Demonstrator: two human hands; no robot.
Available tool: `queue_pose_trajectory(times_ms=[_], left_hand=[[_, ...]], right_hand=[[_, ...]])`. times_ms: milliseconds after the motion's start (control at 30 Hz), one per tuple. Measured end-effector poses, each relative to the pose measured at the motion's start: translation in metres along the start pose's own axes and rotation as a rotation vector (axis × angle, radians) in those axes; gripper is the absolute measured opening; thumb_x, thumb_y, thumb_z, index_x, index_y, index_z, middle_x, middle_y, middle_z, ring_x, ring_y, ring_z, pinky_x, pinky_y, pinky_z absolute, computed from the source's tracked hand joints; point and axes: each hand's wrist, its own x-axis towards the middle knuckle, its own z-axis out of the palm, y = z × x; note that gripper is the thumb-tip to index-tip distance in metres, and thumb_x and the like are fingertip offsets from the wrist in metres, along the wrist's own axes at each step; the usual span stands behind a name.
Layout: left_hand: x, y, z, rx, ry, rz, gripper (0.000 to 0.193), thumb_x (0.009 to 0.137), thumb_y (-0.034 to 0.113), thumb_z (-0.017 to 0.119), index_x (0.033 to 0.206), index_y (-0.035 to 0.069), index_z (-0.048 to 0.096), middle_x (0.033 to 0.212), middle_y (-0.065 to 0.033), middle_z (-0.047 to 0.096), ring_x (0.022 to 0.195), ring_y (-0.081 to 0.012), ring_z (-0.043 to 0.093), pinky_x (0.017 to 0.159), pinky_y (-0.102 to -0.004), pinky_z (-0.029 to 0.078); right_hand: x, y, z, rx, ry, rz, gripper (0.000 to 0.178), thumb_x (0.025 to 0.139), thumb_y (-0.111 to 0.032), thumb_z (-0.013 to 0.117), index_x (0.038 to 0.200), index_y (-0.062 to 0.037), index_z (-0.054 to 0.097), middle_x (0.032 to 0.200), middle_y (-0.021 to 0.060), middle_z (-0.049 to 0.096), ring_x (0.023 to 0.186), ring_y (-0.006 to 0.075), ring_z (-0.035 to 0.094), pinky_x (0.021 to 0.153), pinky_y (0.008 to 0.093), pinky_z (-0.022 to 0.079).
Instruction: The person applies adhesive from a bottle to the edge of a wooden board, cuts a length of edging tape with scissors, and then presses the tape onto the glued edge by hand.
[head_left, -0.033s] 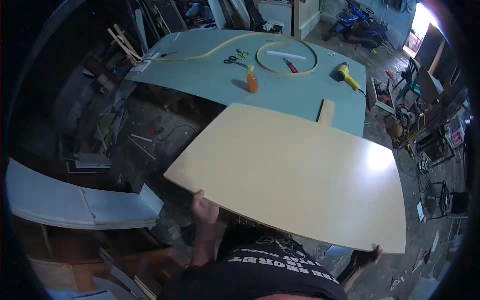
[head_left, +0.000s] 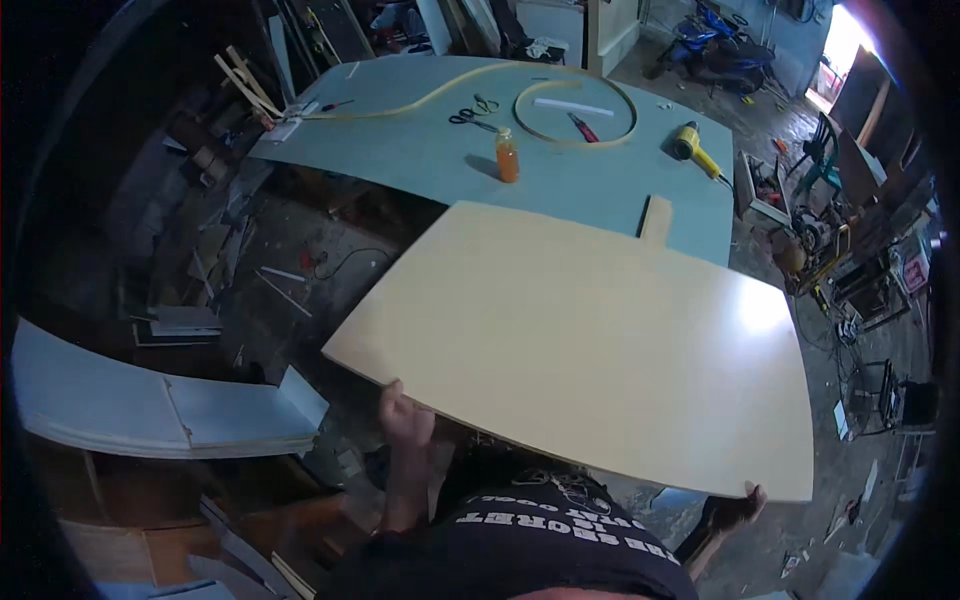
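Observation:
A large cream-coloured panel (head_left: pixel 590 350) lies broad and flat in front of me, its far part over the near edge of a blue-green table (head_left: pixel 400 150). My left hand (head_left: pixel 406 415) grips the panel's near edge toward its left end, thumb over the top. At the near right corner my right hand (head_left: pixel 740 508) holds the same edge, with a thumb tip showing on top. The fingers under the panel are hidden on both sides. A narrow cream strip (head_left: pixel 656 218) juts out past the panel's far edge onto the table.
On the table are an orange bottle (head_left: pixel 507 160), scissors (head_left: pixel 470 120), a coiled edging strip (head_left: pixel 634 115), a red-handled tool (head_left: pixel 582 127) and a yellow heat gun (head_left: pixel 697 150). White boards (head_left: pixel 240 415) stand at left. A toolbox (head_left: pixel 763 190) and clutter lie right; a motorbike (head_left: pixel 715 50) is behind.
The panel has shifted very slightly away from me, its left end also a little leftward. Both hands keep their hold on its near edge.

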Motion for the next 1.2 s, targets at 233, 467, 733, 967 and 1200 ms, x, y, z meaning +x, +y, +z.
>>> queue_pose_trajectory(times_ms=[233, 467, 733, 967, 1200], left_hand=[[0.028, 0.119, -0.083, 0.128, 0.016, 0.197, 0.047, 0.087, 0.021, 0.051, 0.129, 0.002, 0.049, 0.125, -0.0122, 0.054, 0.119, -0.0270, 0.051, 0.100, -0.0441, 0.043], [0.051, 0.285, -0.166, 0.239, 0.265, 0.380, 0.042, 0.083, 0.033, 0.059, 0.112, 0.003, 0.059, 0.108, -0.0131, 0.061, 0.098, -0.0274, 0.060, 0.077, -0.0419, 0.054], [0.074, 0.444, -0.194, 0.612, 0.393, 0.634, 0.056, 0.083, 0.038, 0.056, 0.125, 0.001, 0.049, 0.120, -0.0151, 0.054, 0.106, -0.0307, 0.056, 0.089, -0.0457, 0.048], [0.121, 0.510, -0.206, 0.451, 0.465, 0.610, 0.053, 0.085, 0.039, 0.057, 0.123, 0.003, 0.052, 0.127, -0.0181, 0.053, 0.116, -0.0340, 0.052, 0.098, -0.0499, 0.043], [0.234, 0.547, -0.227, 0.570, 0.333, 0.720, 0.054, 0.084, 0.040, 0.056, 0.122, 0.002, 0.053, 0.126, -0.0183, 0.053, 0.117, -0.0347, 0.051, 0.097, -0.0515, 0.042]], right_hand=[[-0.043, 0.104, 0.074, 0.014, -0.252, 0.061, 0.050, 0.081, -0.030, 0.058, 0.122, -0.0008, 0.055, 0.119, 0.0143, 0.059, 0.111, 0.0293, 0.057, 0.094, 0.0456, 0.047], [-0.142, 0.248, 0.155, 0.037, -0.273, 0.212, 0.043, 0.080, -0.023, 0.062, 0.119, -0.0039, 0.057, 0.115, 0.0108, 0.062, 0.108, 0.0261, 0.059, 0.097, 0.0429, 0.046], [-0.226, 0.372, 0.249, -0.049, -0.263, 0.523, 0.050, 0.076, -0.024, 0.064, 0.121, -0.0022, 0.054, 0.113, 0.0103, 0.061, 0.108, 0.0272, 0.058, 0.097, 0.0422, 0.045], [-0.239, 0.459, 0.318, -0.074, -0.305, 0.577, 0.058, 0.073, -0.025, 0.065, 0.124, -0.0011, 0.051, 0.117, 0.0114, 0.060, 0.111, 0.0271, 0.057, 0.099, 0.0431, 0.043], [-0.221, 0.560, 0.385, 0.041, -0.301, 0.552, 0.043, 0.075, -0.023, 0.066, 0.112, -0.0032, 0.055, 0.108, 0.0097, 0.061, 0.105, 0.0258, 0.058, 0.096, 0.0423, 0.044]])
